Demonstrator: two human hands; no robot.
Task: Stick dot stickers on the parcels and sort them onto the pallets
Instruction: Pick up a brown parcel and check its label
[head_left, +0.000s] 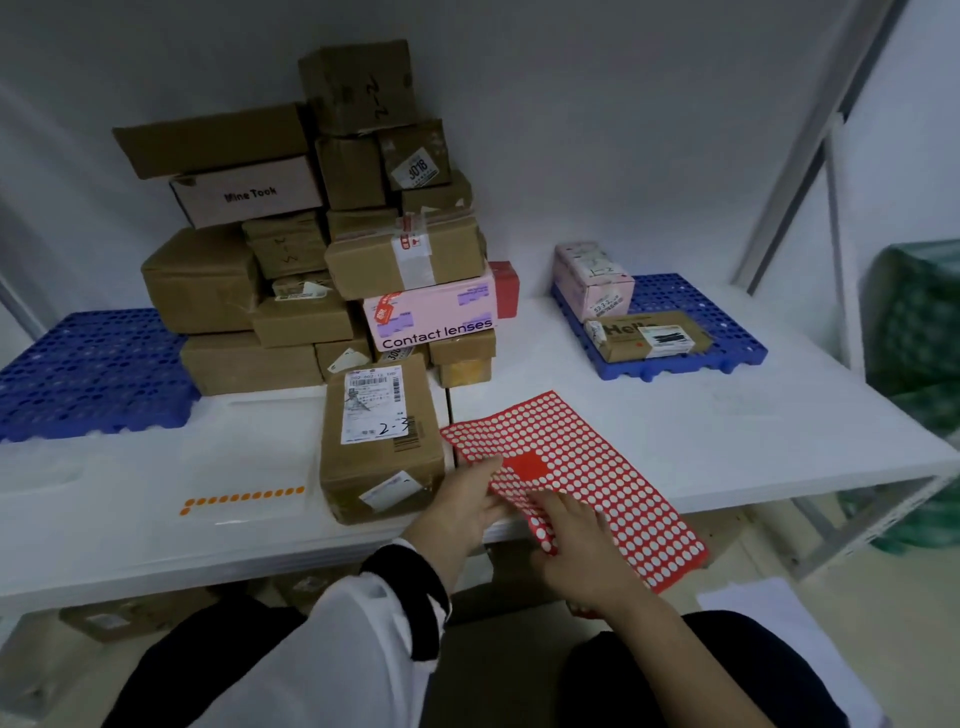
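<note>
Nearest the viewer, the left hand (462, 512) pinches the left edge of the red dot-sticker sheet (597, 467), while the right hand (582, 556) curls its fingers over the sheet's near edge; the sheet overhangs the table (727, 441). Just beside it stands the brown parcel marked 2-3 (379, 441), apparently next for labelling. Behind it, the unsorted stack (322, 249) remains large. The right pallet (675, 296) carries two parcels and the left pallet (88, 364) none, so the work seems to be at an early stage.
</note>
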